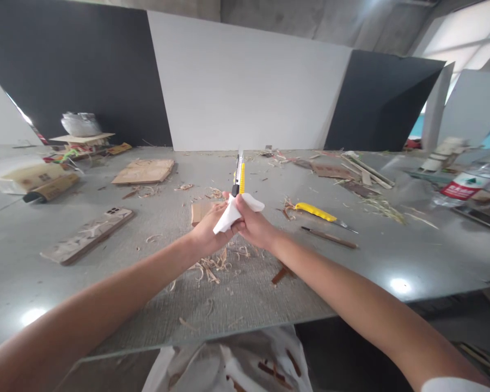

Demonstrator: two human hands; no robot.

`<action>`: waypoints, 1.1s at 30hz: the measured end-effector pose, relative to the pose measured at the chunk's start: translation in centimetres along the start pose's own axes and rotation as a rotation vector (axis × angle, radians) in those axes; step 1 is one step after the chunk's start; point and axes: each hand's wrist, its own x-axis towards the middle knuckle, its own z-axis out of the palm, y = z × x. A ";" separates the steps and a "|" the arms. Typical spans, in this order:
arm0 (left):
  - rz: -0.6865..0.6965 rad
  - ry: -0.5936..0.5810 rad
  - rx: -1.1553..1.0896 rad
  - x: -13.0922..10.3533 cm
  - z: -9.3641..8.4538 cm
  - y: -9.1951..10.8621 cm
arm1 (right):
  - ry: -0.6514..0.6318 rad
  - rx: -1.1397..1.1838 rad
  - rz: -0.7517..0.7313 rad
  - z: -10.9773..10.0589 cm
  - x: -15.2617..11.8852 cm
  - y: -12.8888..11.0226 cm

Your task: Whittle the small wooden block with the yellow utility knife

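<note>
Left hand (208, 234) and right hand (256, 222) have fingers clamped round tissue (229, 216) and cutter (240, 177), blade (240, 154) facing away, probably safer; knife (315, 211)'s right of cutter.

Cutter (240, 177) left of apparent bottle (465, 186)

Gray surface (375, 261), curly wood shavings (210, 268) near front; patterned phone (87, 237) left, flat wooden board (145, 171) behind it; 1 small wooden block (198, 214) mid, 1 yellow-handled knife (316, 212), 1 slim brown tool (330, 238) right
</note>
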 end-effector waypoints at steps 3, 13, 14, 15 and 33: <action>0.131 0.044 0.189 0.0 0.1 -0.5 | 0.170 -0.100 -0.019 0.3 0.2 0.7; 0.550 0.321 0.893 0.2 -1.1 -1.9 | 0.368 0.000 -0.073 1.8 0.0 1.0; 0.562 0.340 0.947 0.3 -1.1 -1.9 | 0.389 0.017 -0.084 2.0 0.0 1.1; 0.568 0.345 0.996 0.2 -1.1 -1.9 | 0.401 0.021 -0.100 2.1 0.0 1.1; 0.831 -0.075 1.614 -0.8 -1.8 1.7 | -0.095 0.434 0.252 -0.2 0.0 -1.5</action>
